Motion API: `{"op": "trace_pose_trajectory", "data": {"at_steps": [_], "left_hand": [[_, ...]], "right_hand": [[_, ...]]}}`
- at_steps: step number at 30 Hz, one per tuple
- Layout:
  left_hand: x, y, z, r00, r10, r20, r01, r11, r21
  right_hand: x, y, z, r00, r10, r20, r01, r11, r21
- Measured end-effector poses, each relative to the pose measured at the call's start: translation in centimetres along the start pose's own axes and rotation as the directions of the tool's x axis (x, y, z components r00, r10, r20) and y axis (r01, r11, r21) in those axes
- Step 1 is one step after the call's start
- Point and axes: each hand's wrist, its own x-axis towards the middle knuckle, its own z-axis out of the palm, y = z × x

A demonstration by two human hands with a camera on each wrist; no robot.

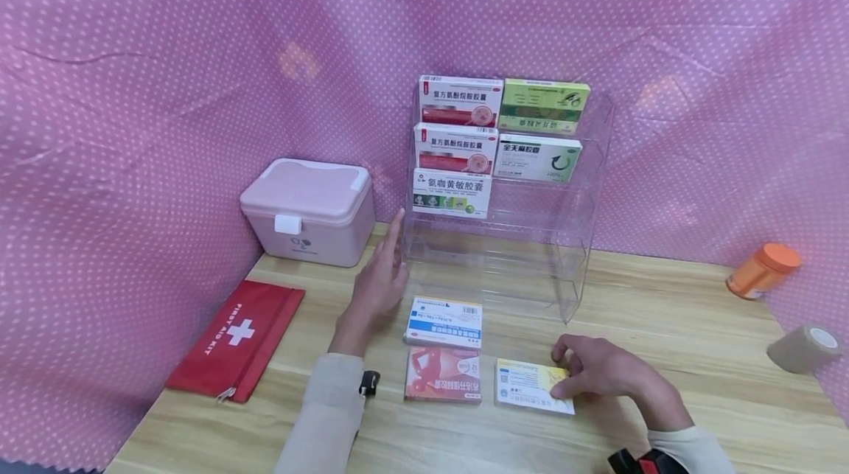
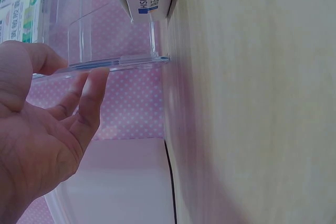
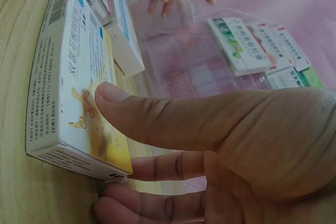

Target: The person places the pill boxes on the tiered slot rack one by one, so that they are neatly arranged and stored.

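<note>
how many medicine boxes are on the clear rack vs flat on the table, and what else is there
Cardboard medicine boxes on the clear acrylic rack: 5
Cardboard medicine boxes flat on the wooden table: 3
Pink plastic storage case: 1
Red first aid pouch: 1
Orange bottle: 1
Beige bandage roll: 1
Total: 12

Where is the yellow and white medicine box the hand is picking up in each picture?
Head view: the yellow and white box lies low and right of middle on the table, under the right hand.
Left wrist view: not in it.
Right wrist view: it fills the left side, thumb on top, fingers at its near edge.
Shared landmark: the clear rack, top left and upper middle in the wrist views.
</note>
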Motion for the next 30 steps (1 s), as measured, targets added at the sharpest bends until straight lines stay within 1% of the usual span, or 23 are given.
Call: {"op": "trace_pose_trajectory", "data": {"at_steps": [4, 9, 14, 20, 24, 30], "left_hand": [[0.01, -0.09, 0.08, 1.0, -0.006, 0.002, 0.006, 1.0, -0.007], [0.02, -0.16, 0.13, 1.0, -0.004, 0.004, 0.004, 1.0, -0.005], [0.01, -0.15, 0.12, 1.0, 0.005, -0.003, -0.005, 1.0, 0.004], [0.03, -0.14, 0.13, 1.0, -0.001, -0.001, 0.001, 1.0, 0.005], [0.03, -0.11, 0.14, 1.0, -0.002, 0.002, 0.002, 1.0, 0.003], [-0.03, -0.07, 0.12, 1.0, 0.005, 0.0, -0.005, 1.0, 0.002]], "right_hand": [[0.18, -0.2, 0.25, 1.0, 0.018, -0.019, -0.018, 1.0, -0.024], [0.24, -0.42, 0.44, 0.999, 0.019, -0.035, -0.021, 0.998, -0.063], [0.32, -0.39, 0.58, 0.999, 0.003, -0.046, -0.006, 0.997, -0.073], [0.48, -0.27, 0.67, 0.998, -0.007, -0.055, 0.002, 0.995, -0.095], [0.52, -0.33, 0.69, 0.998, -0.003, -0.055, -0.003, 0.994, -0.11], [0.5, -0.41, 0.64, 0.999, -0.019, -0.049, 0.013, 0.992, -0.122]]}}
